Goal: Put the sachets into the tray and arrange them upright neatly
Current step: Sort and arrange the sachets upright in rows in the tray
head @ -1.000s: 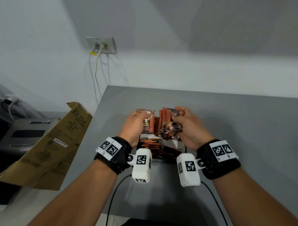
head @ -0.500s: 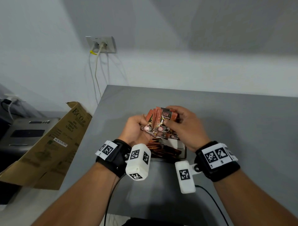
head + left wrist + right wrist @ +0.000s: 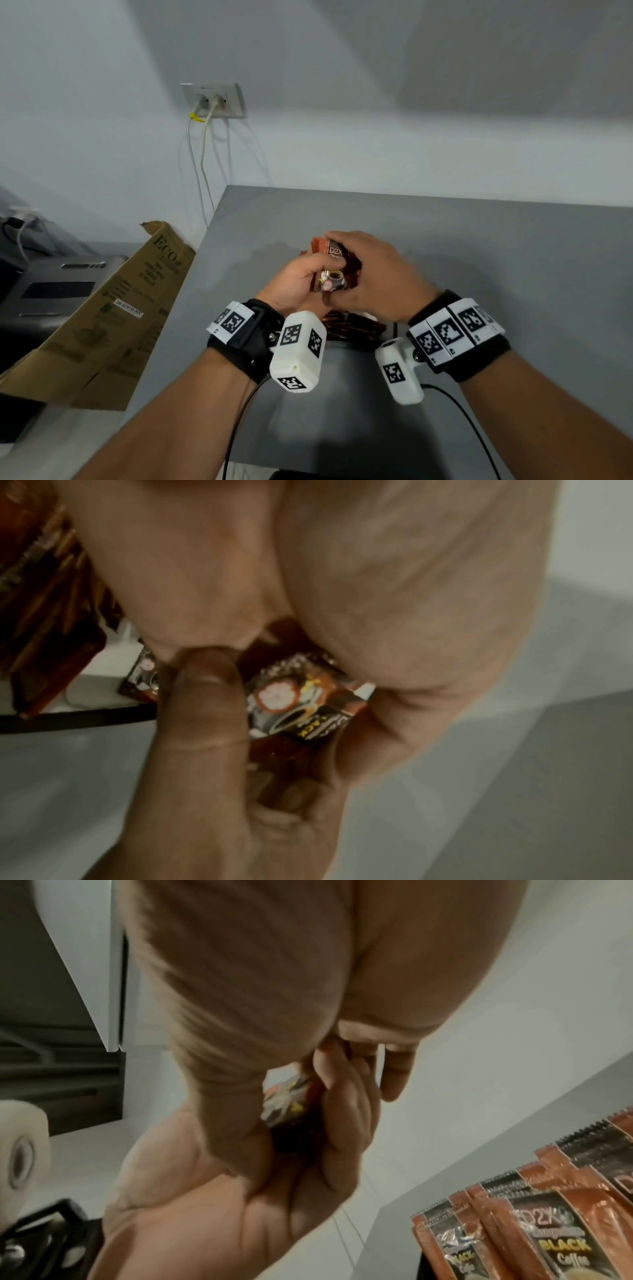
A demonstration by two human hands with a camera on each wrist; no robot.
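Change: since the earlier frames, the two separate handfuls have been brought together into one bundle, and both hands have closed in over it.
Held sachets (image 3: 334,270): a small stack of brown-and-orange coffee sachets is gripped between both hands above the near part of the grey surface (image 3: 479,260); it is probably being squared up so that the edges line up before it is set down.
Left hand (image 3: 298,284): it is curled under and around the bundle's lower end, with the thumb pressed across the printed face, as seen in the left wrist view; the stack is thereby supported from below.
Right hand (image 3: 376,274): it is wrapped over the top and right side of the bundle, fingers curled round it, so that the sachets are kept from fanning out.
Tray (image 3: 99,693): only a white wall with a dark rim is seen, just below the hands; most of it is hidden by the wrists.
Sachets in tray (image 3: 352,329): a row of like sachets is packed there already, overlapping and leaning; whether they stand fully upright cannot be told.
Progress: judged partly done, as the held bundle is not yet in the tray.
Surroundings: a flattened cardboard box (image 3: 113,318) is leaned at the left of the surface, and a wall socket (image 3: 214,100) with cables is fixed behind.
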